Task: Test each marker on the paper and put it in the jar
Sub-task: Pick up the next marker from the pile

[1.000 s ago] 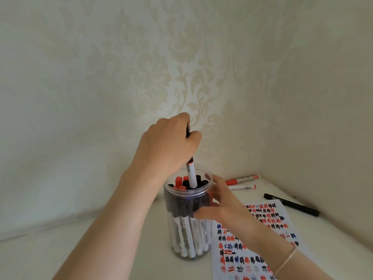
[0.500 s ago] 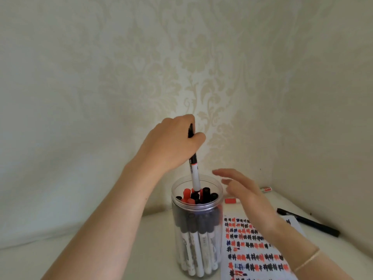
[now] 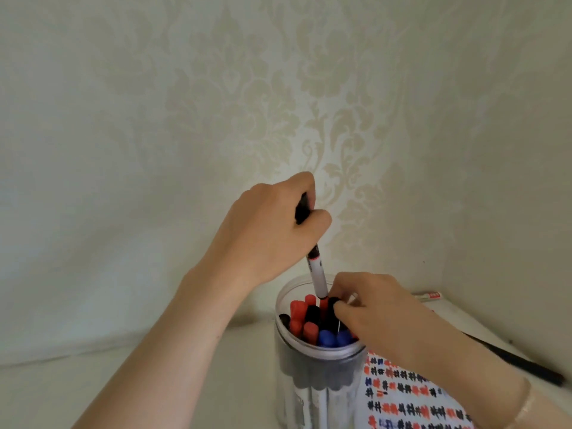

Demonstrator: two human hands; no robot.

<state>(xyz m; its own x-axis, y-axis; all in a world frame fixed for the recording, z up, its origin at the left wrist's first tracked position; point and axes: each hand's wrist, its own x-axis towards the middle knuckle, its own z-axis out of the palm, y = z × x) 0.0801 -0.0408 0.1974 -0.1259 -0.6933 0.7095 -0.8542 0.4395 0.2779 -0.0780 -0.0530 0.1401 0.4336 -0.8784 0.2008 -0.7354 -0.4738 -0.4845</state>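
Marker (image 3: 316,272), white-barrelled and black-capped, sits clamped in left hand (image 3: 266,230) over jar (image 3: 312,360); right hand (image 3: 380,314) pinches another.

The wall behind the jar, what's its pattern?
Pale cream wall with a leafy floral damask pattern, seen in the head view.

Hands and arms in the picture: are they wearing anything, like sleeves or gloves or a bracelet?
No gloves and no sleeves: the left hand and the right hand are bare, and both forearms are bare as far as the view shows. The one thing worn is a thin, pale bracelet around the right wrist. No rings or watch can be seen.
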